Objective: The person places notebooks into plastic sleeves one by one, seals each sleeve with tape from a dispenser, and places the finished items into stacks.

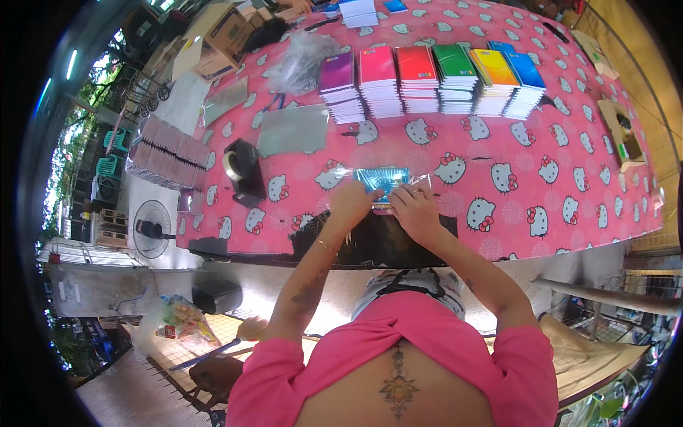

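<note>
Left hand (350,203): grip curled onto the blue notebook's (382,178) left end. Right hand (415,208) on its right end; can't tell pinch or press. Notebook sits between, equally near both, long axis left-right. Shiny clear film (422,181) beyond. Far: square-edged notebook stacks (427,82). Worktop (516,213): pink, printed.

Both hands (415,211) touch a blue notebook (383,179).

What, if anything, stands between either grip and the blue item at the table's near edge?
No solid obstacle visible: left grip and right grip are both at the blue item. Clear film sticks out past its right end; can't tell whether it lies between.
</note>
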### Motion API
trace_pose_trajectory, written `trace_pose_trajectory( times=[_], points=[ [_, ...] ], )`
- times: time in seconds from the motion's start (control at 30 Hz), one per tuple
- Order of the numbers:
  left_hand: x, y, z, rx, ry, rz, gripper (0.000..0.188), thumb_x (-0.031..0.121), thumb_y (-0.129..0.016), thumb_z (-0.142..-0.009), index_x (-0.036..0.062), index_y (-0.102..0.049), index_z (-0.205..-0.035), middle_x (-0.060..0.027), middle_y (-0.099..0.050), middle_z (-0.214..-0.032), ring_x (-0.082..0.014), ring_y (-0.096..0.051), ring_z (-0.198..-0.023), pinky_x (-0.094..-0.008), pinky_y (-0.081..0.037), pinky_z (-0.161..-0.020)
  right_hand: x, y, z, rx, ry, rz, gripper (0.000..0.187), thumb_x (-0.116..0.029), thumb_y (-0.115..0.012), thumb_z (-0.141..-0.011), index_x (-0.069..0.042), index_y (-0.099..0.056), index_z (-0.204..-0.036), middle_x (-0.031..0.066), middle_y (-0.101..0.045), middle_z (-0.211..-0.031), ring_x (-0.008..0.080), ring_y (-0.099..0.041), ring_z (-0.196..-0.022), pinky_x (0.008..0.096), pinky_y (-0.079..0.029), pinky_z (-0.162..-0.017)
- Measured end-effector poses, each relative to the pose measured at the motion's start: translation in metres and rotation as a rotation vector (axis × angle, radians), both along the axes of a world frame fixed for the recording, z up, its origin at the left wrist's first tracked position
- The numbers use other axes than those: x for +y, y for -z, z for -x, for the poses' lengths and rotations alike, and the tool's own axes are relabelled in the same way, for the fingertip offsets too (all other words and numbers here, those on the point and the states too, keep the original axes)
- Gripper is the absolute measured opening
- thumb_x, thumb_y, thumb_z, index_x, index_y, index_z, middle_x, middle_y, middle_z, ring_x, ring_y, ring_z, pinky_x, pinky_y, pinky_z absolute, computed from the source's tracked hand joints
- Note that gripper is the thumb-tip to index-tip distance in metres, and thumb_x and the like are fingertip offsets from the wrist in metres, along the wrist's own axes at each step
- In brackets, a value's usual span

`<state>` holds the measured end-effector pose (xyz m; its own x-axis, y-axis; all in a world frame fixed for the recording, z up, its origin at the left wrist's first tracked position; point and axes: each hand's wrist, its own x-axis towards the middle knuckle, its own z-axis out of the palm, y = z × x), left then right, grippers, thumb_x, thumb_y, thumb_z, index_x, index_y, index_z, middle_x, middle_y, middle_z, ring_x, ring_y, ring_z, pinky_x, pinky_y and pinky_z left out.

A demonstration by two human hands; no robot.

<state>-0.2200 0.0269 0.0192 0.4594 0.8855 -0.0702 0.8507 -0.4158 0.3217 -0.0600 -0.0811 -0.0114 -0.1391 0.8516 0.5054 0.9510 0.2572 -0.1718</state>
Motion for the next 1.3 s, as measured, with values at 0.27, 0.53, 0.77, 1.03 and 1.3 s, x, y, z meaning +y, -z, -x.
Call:
trace_pose_trajectory(
  times=[0.27, 0.53, 0.77, 1.03, 1.3],
  points=[
    [-0.031, -0.024, 0.004, -0.027, 0.002, -0.002, 0.037, 0.041, -0.076, -0.081, 0.0065, -0.067, -0.089, -0.0171, -0.065, -0.079, -0.0358, -0.066, -0.076, -0.0474, -0.048, -0.065, 0.009, -0.005, -0.004, -0.051, 0.000, -0.011, 0.030, -0.025, -0.064, -0.082, -0.009, -0.068, -0.107, 0.0081, -0.062, -0.099, 0.0232, -0.057, -0.111, 0.0397, -0.042, -0.092],
    [-0.070, 0.022, -0.017, -0.299, 0.265, -0.569, 0.040, 0.018, -0.074, -0.083, 0.0075, -0.061, -0.120, -0.0139, -0.060, -0.117, -0.0339, -0.056, -0.108, -0.0470, -0.044, -0.089, 0.112, -0.046, -0.064, 0.298, -0.121, 0.725, 0.057, -0.057, -0.056, -0.089, -0.004, -0.073, -0.102, 0.0155, -0.069, -0.107, 0.0288, -0.064, -0.105, 0.0424, -0.048, -0.088],
    [-0.029, 0.009, 0.029, -0.779, -0.084, -0.098, 0.031, 0.008, -0.046, -0.102, -0.0027, -0.053, -0.130, -0.0183, -0.064, -0.087, -0.0291, -0.064, -0.077, -0.0359, -0.051, -0.071, 0.100, -0.066, -0.108, 0.958, -0.365, 1.299, 0.064, -0.061, -0.047, -0.096, -0.006, -0.063, -0.125, 0.0148, -0.066, -0.121, 0.0255, -0.062, -0.113, 0.0379, -0.050, -0.092],
    [0.005, -0.048, 0.037, -1.268, -0.210, 0.310, 0.042, 0.019, -0.058, -0.093, 0.0038, -0.058, -0.133, -0.0159, -0.065, -0.123, -0.0200, -0.058, -0.120, -0.0352, -0.048, -0.096, 0.050, -0.071, -0.071, 1.382, -0.260, 0.612, 0.039, -0.030, -0.062, -0.094, -0.007, -0.062, -0.125, 0.0067, -0.069, -0.112, 0.0238, -0.067, -0.102, 0.0365, -0.052, -0.086],
    [0.042, -0.120, 0.055, -0.726, -0.131, -0.553, 0.030, 0.027, -0.070, -0.089, 0.0007, -0.069, -0.103, -0.0156, -0.070, -0.091, -0.0300, -0.070, -0.077, -0.0414, -0.054, -0.070, 0.067, -0.158, -0.041, 0.477, -0.106, 0.123, 0.029, -0.021, -0.068, -0.084, -0.008, -0.067, -0.110, 0.0144, -0.069, -0.099, 0.0325, -0.067, -0.092, 0.0424, -0.053, -0.076]
  ],
)
